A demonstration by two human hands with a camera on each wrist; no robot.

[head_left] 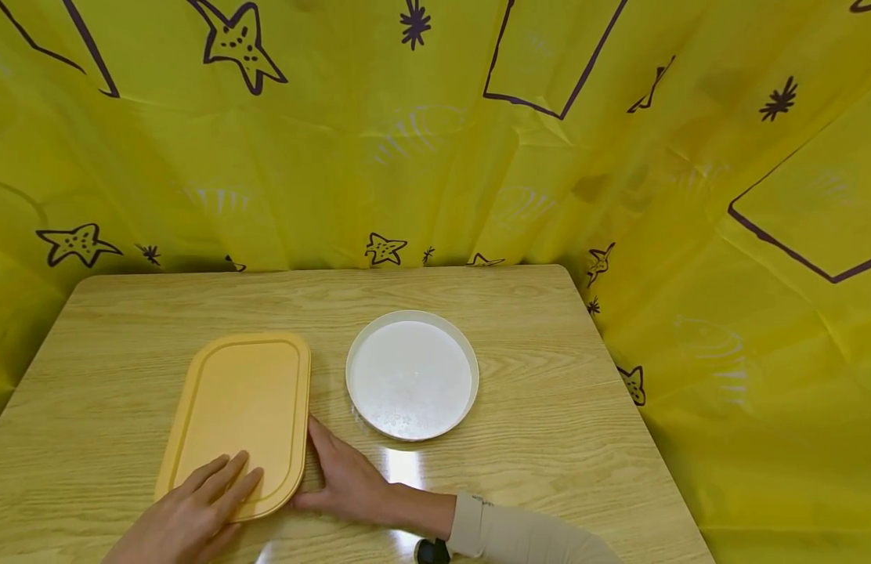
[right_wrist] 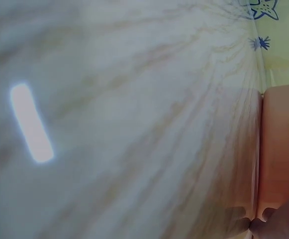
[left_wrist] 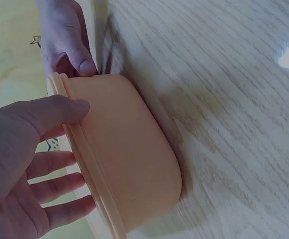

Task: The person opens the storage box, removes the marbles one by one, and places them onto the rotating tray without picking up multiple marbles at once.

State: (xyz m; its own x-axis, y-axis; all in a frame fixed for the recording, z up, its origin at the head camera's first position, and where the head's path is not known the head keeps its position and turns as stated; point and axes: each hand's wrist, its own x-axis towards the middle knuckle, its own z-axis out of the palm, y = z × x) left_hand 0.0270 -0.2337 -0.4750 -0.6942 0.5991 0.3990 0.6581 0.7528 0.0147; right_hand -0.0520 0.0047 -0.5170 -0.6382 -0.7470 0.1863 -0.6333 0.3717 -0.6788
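Note:
A peach-coloured lidded food container point(left_wrist: 129, 149) stands on the left part of the table, its yellow-looking lid point(head_left: 245, 407) on top in the head view. My left hand point(head_left: 196, 509) is at its near end. In the left wrist view, the left fingers lie on the lid while the thumb point(left_wrist: 74, 110) presses the side wall just under the rim, so the hand pinches the edge. My right hand point(head_left: 354, 482) holds the container's right side near the front corner, thumb toward the near end. The right wrist view catches only parts of its fingers point(right_wrist: 283, 221) against the wall.
A round white tray point(head_left: 413, 380) with a raised rim lies on the wood-grain table point(head_left: 534, 376), right of the container. A yellow curtain point(head_left: 301, 172) with starfish drawings hangs behind and along the right side. Glare shines on the tabletop near the right forearm.

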